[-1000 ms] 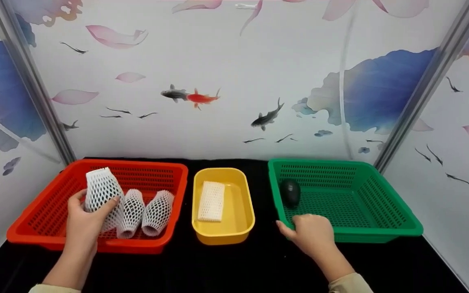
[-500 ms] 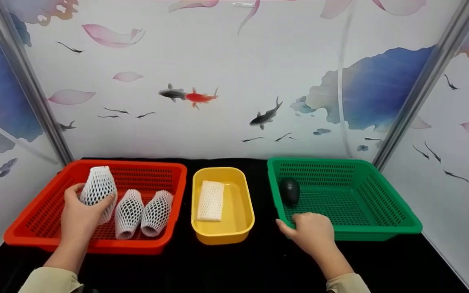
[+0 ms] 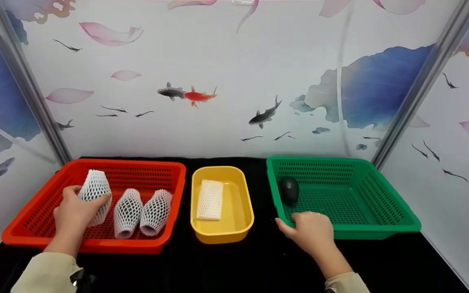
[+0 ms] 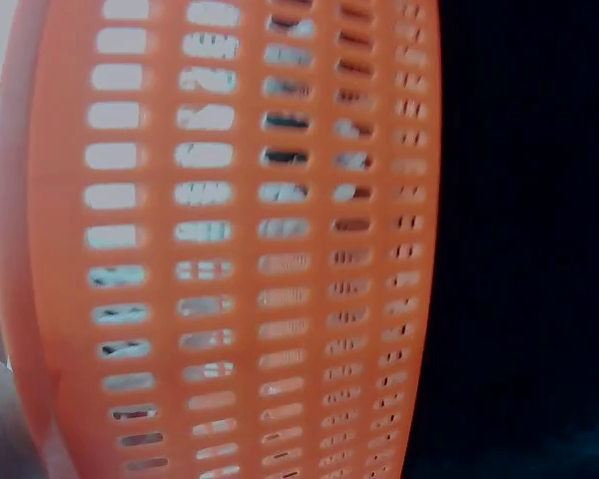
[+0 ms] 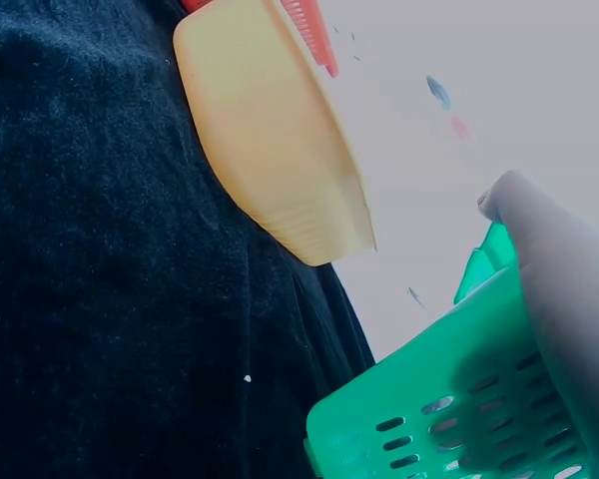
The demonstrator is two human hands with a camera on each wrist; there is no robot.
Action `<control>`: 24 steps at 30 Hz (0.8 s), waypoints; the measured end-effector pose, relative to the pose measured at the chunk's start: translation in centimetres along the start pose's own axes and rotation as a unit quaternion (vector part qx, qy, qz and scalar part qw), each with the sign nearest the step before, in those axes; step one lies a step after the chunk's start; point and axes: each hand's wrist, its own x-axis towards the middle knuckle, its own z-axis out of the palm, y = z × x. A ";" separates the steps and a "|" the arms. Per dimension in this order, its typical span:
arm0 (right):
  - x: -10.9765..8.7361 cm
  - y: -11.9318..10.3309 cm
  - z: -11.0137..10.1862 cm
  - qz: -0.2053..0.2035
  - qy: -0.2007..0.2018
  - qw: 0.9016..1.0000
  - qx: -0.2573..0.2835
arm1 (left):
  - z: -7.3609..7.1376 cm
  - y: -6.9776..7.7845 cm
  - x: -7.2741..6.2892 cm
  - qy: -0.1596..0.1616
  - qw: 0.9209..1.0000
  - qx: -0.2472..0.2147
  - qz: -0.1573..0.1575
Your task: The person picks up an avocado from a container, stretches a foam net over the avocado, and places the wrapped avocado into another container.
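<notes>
In the head view my left hand (image 3: 75, 211) holds a bulging white foam fruit net (image 3: 96, 189) upright over the left part of the red basket (image 3: 165, 177). Something dark shows through its mesh, but its kind is hidden. Two more bulging foam nets, a middle one (image 3: 128, 213) and a right one (image 3: 156, 212), lie beside it. My right hand (image 3: 311, 232) grips the near left corner of the green basket (image 3: 385, 232), its thumb outside the rim. A dark, smooth, egg-shaped fruit (image 3: 289, 190) lies inside there. The left wrist view is mostly basket wall (image 4: 250, 249).
Between the baskets stands a yellow tub (image 3: 234, 203) with a flat white foam net (image 3: 210, 200) in it. Black cloth (image 3: 234, 268) covers the table. A printed white panel (image 3: 226, 134) closes off the back, with side panels left and right.
My left hand has moved left and slightly down with the foam net, away from the two lying nets. My right hand stays on the green basket's corner.
</notes>
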 end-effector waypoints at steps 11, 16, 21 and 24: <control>-0.1 0.0 0.2 -0.011 0.021 1.000 -0.007 | -0.2 -0.7 1.5 -0.049 0.993 0.108 0.023; -0.1 0.0 0.4 -0.016 0.024 1.000 -0.008 | -0.1 -0.9 1.8 -0.091 0.983 0.155 0.041; -0.2 0.0 0.5 -0.014 0.020 1.000 -0.007 | 0.1 -0.8 2.0 -0.140 0.977 0.156 0.035; -0.2 0.0 0.5 -0.017 0.023 1.000 -0.007 | 0.2 -0.8 2.1 -0.155 0.975 0.159 0.028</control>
